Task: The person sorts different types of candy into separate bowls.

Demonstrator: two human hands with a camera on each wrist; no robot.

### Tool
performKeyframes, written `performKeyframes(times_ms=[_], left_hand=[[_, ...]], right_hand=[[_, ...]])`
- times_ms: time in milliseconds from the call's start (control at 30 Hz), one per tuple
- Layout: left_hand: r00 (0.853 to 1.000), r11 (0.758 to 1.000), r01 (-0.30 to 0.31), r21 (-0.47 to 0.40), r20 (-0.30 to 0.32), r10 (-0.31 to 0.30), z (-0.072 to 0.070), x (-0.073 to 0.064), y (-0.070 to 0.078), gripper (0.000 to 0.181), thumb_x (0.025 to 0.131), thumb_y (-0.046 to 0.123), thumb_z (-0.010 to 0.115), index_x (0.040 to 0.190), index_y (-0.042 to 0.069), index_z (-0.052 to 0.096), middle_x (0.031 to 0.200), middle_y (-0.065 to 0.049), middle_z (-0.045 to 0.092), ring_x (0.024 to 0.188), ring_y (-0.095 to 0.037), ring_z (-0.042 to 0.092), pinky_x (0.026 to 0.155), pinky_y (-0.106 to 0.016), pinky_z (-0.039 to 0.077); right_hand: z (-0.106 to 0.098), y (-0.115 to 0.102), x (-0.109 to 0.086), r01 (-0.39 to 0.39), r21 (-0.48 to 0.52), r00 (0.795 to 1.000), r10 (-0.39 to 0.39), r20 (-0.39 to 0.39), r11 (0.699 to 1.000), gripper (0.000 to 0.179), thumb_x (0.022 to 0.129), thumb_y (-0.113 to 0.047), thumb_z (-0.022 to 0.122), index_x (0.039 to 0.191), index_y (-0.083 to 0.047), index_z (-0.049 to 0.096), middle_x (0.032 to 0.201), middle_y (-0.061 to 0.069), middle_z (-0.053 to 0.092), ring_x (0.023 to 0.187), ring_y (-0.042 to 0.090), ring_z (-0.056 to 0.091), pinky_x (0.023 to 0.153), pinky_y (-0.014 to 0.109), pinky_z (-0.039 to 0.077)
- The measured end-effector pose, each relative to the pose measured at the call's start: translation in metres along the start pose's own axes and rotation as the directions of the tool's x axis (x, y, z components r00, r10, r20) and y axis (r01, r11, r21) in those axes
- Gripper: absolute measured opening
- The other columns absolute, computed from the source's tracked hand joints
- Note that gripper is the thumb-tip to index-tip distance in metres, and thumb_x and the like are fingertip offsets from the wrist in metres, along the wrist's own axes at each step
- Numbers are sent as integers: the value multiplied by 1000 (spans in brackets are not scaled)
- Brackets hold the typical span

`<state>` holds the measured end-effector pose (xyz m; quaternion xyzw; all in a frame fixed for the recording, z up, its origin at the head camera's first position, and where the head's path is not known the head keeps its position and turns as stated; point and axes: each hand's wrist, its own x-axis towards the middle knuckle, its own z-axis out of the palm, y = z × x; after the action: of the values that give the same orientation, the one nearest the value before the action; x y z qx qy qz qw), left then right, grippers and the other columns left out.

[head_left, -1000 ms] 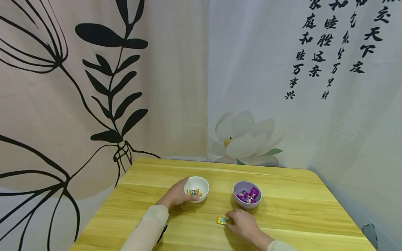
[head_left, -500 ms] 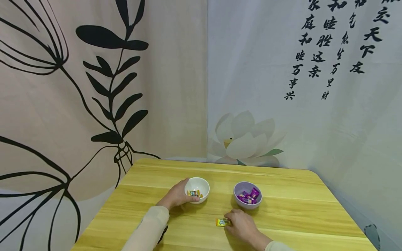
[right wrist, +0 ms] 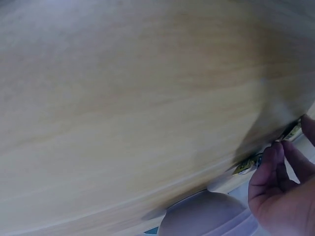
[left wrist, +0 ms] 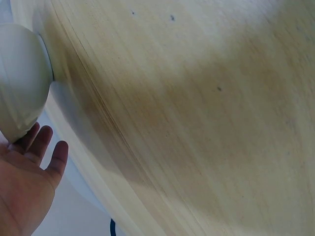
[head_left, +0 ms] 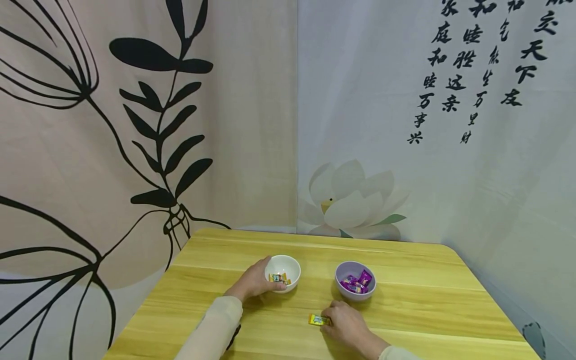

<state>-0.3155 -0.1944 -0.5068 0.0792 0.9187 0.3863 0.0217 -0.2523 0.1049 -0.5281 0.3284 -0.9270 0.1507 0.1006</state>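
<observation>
My left hand grips the white bowl by its left side, thumb at the near rim. Yellow-wrapped candies lie inside that bowl. In the left wrist view the bowl stands on the table, with the left hand's fingertips at its wall. My right hand pinches the right end of a yellow-wrapped candy at the tabletop, in front of the purple bowl. The right wrist view shows the right hand's fingers partly covering the candy.
Several purple-wrapped candies lie in the purple bowl, to the right of the white one. The wooden table ends at a printed curtain behind it. A dark object shows partly beside the left sleeve.
The yellow candy has shifted slightly left and toward me with the right hand at its end. The left hand stays on the white bowl.
</observation>
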Motion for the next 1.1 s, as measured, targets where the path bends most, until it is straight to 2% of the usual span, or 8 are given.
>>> performKeyframes(times_ms=[267, 767, 900, 1100], left_hand=[[1000, 1000, -3, 9, -1, 3, 0, 0, 0, 114, 71, 49, 88, 154, -1, 28, 149, -22, 42, 129, -39, 46, 105, -58, 36], [1000, 1000, -2, 23, -1, 2, -1, 0, 0, 113, 71, 49, 87, 154, -1, 29, 148, -22, 43, 127, -38, 47, 104, -58, 37], [1000, 1000, 4, 19, -2, -4, -1, -1, 1, 114, 71, 49, 87, 154, -1, 29, 148, -22, 42, 128, -38, 47, 105, -58, 37], [1000, 1000, 5, 19, -2, -5, 0, -1, 2, 115, 70, 50, 87, 154, -1, 28, 149, -22, 42, 127, -38, 47, 104, -58, 37]], right_hand=[[1, 0, 0, 17, 14, 1000, -16, -10, 1000, 16, 74, -23, 85, 85, -15, 76, 78, -10, 55, 70, 6, 49, 58, 24, 43], [-5, -6, 7, -9, 30, 999, 10, -40, 1000, 20, 71, -28, 80, 85, -16, 75, 73, -14, 52, 65, 4, 45, 54, 24, 40], [-8, -6, 12, -19, 32, 998, 21, -58, 999, 19, 69, -28, 79, 84, -17, 75, 73, -14, 53, 65, 3, 46, 55, 24, 41], [-17, -9, 23, -62, 80, 995, 68, -73, 995, 18, 73, -27, 77, 87, -16, 77, 79, -12, 60, 70, 5, 54, 60, 26, 47]])
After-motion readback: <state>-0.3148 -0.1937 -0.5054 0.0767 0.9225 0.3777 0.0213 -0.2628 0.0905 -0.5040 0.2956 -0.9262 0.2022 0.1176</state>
